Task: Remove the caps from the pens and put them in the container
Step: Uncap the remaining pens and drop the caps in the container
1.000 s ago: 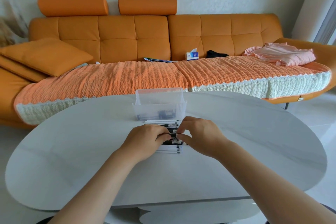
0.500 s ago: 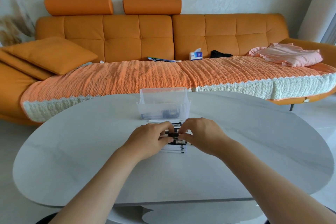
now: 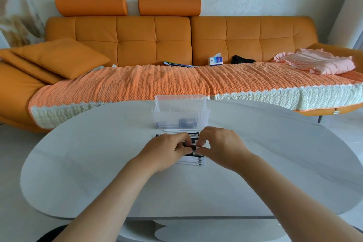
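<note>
Two-handed pinch on one pen (image 3: pixel 193 147) at mid-table: left hand (image 3: pixel 169 149) and right hand (image 3: pixel 222 147) both curled, fingertips closed on its dark section and nearly meeting; cap on or off, cannot tell; held just over a row of white pens (image 3: pixel 191 161) lying side by side on the white table (image 3: pixel 98 163); clear plastic container (image 3: pixel 180 118) just beyond the row, dark caps (image 3: pixel 186 123) on its bottom; orange sofa (image 3: pixel 137 39) behind, pink cloth (image 3: pixel 318 63) on its right end.
</note>
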Tool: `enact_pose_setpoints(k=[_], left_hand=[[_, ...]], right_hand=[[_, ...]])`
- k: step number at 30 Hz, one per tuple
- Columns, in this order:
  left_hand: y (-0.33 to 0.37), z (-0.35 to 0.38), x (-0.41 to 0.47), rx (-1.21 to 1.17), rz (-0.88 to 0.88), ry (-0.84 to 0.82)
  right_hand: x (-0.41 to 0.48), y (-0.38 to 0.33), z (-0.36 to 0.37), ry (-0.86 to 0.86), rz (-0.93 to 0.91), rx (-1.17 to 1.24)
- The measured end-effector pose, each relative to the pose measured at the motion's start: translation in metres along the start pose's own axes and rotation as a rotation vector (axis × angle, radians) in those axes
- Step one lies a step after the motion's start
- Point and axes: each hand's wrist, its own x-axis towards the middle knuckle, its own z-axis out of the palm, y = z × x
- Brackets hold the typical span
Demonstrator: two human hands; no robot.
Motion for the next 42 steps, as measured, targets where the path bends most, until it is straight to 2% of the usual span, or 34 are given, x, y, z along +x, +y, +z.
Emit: enact_pose_setpoints(k=[21, 30, 34, 37, 40, 42], left_hand=[[0.010, -0.005, -0.017, 0.015, -0.053, -0.015], [-0.002, -0.017, -0.028, 0.070, -0.072, 0.065], [-0.020, -0.020, -0.032, 0.133, -0.137, 0.138], [-0.034, -0.020, -0.032, 0.212, -0.155, 0.305], [-0.037, -0.016, -0.031, 0.196, -0.109, 0.444], [-0.030, -0.011, -0.029, 0.155, -0.018, 0.443]], right_hand=[[-0.018, -0.002, -0.001, -0.025, 0.001, 0.046], [-0.028, 0.008, -0.012, -0.085, 0.084, 0.102], [-0.027, 0.020, -0.015, -0.102, 0.160, 0.103], [-0.026, 0.024, -0.013, -0.110, 0.185, 0.104], [-0.023, 0.020, -0.011, -0.115, 0.166, 0.103], [-0.022, 0.014, -0.008, -0.111, 0.135, 0.117]])
